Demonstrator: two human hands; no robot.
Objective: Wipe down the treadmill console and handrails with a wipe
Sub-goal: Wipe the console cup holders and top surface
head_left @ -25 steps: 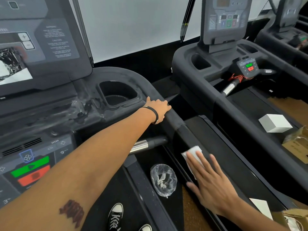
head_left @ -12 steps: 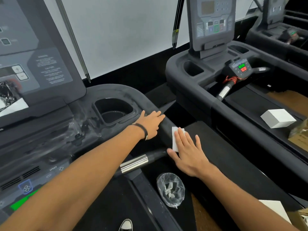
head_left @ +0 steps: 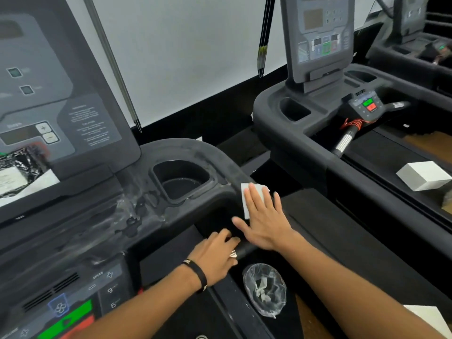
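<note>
I see the right hand (head_left: 265,220) lying flat, fingers straight and spread, pressing a white wipe (head_left: 247,199) onto the dark handrail (head_left: 228,171) just beside the cup holder (head_left: 181,179) at the right corner of the console (head_left: 63,99). The wipe shows above and to the left of the fingers; the rest lies under the palm. The left hand (head_left: 215,255), a black wristband (head_left: 198,274) on its wrist, rests below on the short inner grip bar (head_left: 242,250), fingers curled round it; a glint of the bar's metal shows under the fingers. Green and red buttons (head_left: 68,319) sit at the lower left of the console. A crumpled clear plastic wrapper (head_left: 265,289) lies on the deck below the hands. A second treadmill (head_left: 315,69) stands to the right, with a white box (head_left: 423,174) on its deck.
</note>
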